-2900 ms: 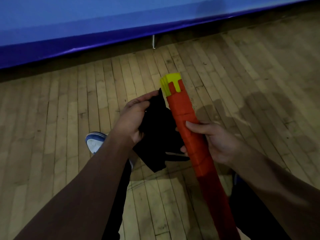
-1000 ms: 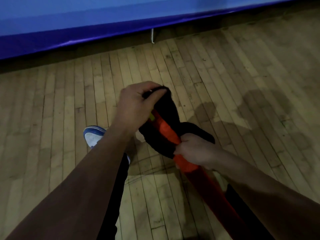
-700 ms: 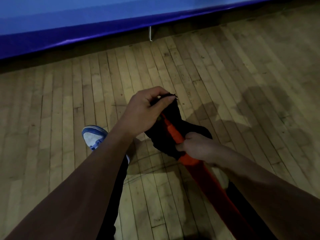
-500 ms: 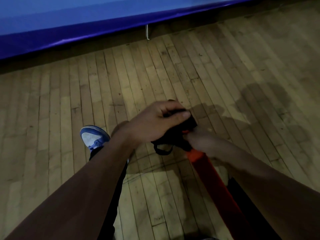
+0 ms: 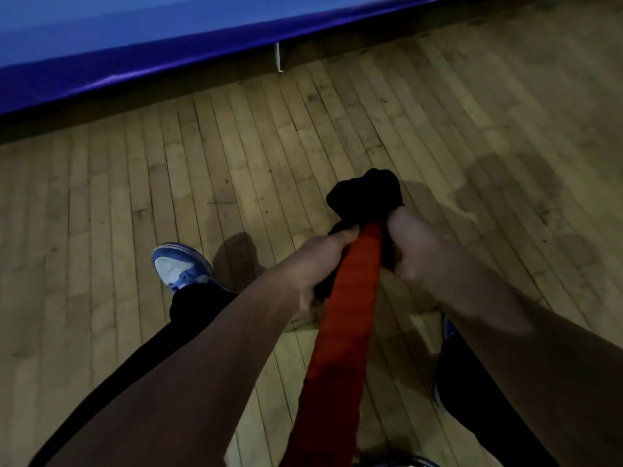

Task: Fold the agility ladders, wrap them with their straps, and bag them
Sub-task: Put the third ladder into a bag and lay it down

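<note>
The folded agility ladder [image 5: 340,318] is a long orange bundle that runs from the bottom of the head view up between my hands. A black bag [image 5: 365,195] covers its far tip, so the yellow end is hidden. My left hand [image 5: 320,264] grips the bag's left edge against the bundle. My right hand [image 5: 409,247] grips the bag's right edge on the other side. Both hands hold the bag's mouth around the orange bundle.
I stand on a wooden plank floor [image 5: 168,183]. A blue wall pad [image 5: 135,45] runs along the back. My blue-and-white shoe [image 5: 178,267] and dark trouser leg are at lower left, my other leg at lower right.
The black bag has gone over the ladder's yellow tip. My hands have moved from beside the bundle's end to both sides of it, drawing the bag's mouth toward me.
</note>
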Motion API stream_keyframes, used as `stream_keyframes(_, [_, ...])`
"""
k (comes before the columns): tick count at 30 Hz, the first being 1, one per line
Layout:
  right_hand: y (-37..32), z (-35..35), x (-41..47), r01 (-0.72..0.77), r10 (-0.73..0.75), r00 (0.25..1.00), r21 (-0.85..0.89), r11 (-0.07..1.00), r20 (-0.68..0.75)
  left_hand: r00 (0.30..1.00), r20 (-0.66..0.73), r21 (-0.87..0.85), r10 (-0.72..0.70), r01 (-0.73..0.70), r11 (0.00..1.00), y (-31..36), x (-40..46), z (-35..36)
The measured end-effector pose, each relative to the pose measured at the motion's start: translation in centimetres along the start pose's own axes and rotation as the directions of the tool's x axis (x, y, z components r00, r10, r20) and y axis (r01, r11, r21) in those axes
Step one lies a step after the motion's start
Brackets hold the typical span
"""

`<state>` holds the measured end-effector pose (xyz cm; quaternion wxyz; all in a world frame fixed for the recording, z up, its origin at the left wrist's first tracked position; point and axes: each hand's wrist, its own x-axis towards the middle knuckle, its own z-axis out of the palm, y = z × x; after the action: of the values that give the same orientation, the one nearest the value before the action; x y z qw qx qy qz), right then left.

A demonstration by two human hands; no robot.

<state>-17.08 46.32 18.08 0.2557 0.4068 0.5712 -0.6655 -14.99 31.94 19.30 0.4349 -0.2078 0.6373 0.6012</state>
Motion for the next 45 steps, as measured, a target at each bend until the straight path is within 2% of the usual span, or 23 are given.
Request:
stream_keyframes(3, [1.7,0.4,4.1,0.051,-0.066,0.996,-0.221,0.974,-0.061,0.989,-0.144,-0.174,0.014,-0.039,0.984,-0.2,0.9,-1.6])
stream_keyframes(4, [2.1,0.6,4.9,0.061,-0.072,0.997,-0.225,0.972,-0.04,0.979,-0.199,-0.204,0.047,-0.088,0.975,-0.6,2.4,-2.7])
stream_keyframes(6, [2.5,2.4,2.3,0.126,-0.114,0.989,-0.136,0.983,0.097,0.965,-0.216,-0.222,0.151,-0.199,0.955,-1.0,3.7,-3.5])
stream_keyframes(8, [1.1,3.1,-2.3,0.181,-0.177,0.979,-0.039,0.983,0.102,0.95,-0.271,-0.204,0.157,-0.217,0.955,0.7,0.8,-2.5])
stream_keyframes(9, [0.6,3.0,-2.7,0.227,-0.227,0.972,-0.003,0.974,0.062,0.932,-0.302,-0.158,0.201,-0.256,0.954,1.4,-0.2,-2.2])
stream_keyframes(11, [-0.6,2.8,-4.5,0.349,-0.353,0.934,0.065,0.935,0.057,0.871,-0.361,0.049,0.333,-0.339,0.939,1.7,-2.3,-2.3])
stream_keyframes(12, [-1.3,3.2,-6.2,0.407,-0.409,0.911,0.058,0.912,0.043,0.822,-0.376,0.105,0.428,-0.422,0.901,1.9,-2.7,-2.3])
stream_keyframes(14, [-2.0,4.7,-7.9,0.506,-0.505,0.863,-0.036,0.862,0.021,0.775,-0.379,0.184,0.506,-0.472,0.862,2.2,-4.5,-3.1])
stream_keyframes(17, [-2.8,6.8,-11.9,0.63,-0.631,0.775,-0.101,0.77,0.03,0.724,-0.397,0.282,0.565,-0.489,0.825,3.5,-8.6,-4.9])
stream_keyframes(21, [-2.8,8.9,-16.1,0.68,-0.677,0.733,-0.083,0.729,0.06,0.719,-0.439,0.357,0.539,-0.411,0.839,2.4,-12.6,-7.6])
stream_keyframes(23, [-2.9,10.1,-18.6,0.712,-0.708,0.702,-0.072,0.698,0.075,0.687,-0.478,0.332,0.547,-0.435,0.837,1.9,-15.6,-8.9])
stream_keyframes(26, [-3.1,11.9,-22.7,0.701,-0.698,0.704,0.026,0.712,0.131,0.634,-0.547,0.29,0.546,-0.469,0.834,1.8,-20.8,-10.6])
stream_keyframes(29, [-3.4,13.9,-25.0,0.633,-0.647,0.747,0.134,0.763,0.154,0.567,-0.593,0.234,0.572,-0.558,0.796,2.1,-25.0,-11.7])
stream_keyframes(31, [-3.3,15.4,-26.0,0.585,-0.603,0.771,0.146,0.798,0.205,0.483,-0.624,0.333,0.614,-0.547,0.768,2.1,-27.3,-12.2])
stream_keyframes(33, [-2.8,16.8,-27.0,0.495,-0.523,0.792,0.17,0.852,0.314,0.391,-0.676,0.42,0.624,-0.491,0.763,2.2,-29.3,-12.9])
stream_keyframes(35, [-2.3,18.3,-27.4,0.377,-0.421,0.794,0.188,0.907,0.439,0.376,-0.712,0.427,0.593,-0.439,0.79,2.3,-30.7,-13.9])
stream_keyframes(38, [-2.0,20.5,-27.5,0.283,-0.309,0.784,0.133,0.95,0.538,0.348,-0.761,0.426,0.548,-0.368,0.826,1.8,-31.9,-15.4])
stream_keyframes(41, [-2.3,22.5,-27.5,0.283,-0.32,0.778,0.154,0.947,0.54,0.317,-0.815,0.355,0.486,-0.39,0.85,0.8,-32.8,-16.3])
stream_keyframes(45, [-0.9,26.2,-28.6,0.271,-0.333,0.723,0.195,0.943,0.606,0.26,-0.869,0.294,0.42,-0.412,0.862,-2.4,-35.1,-17.5])
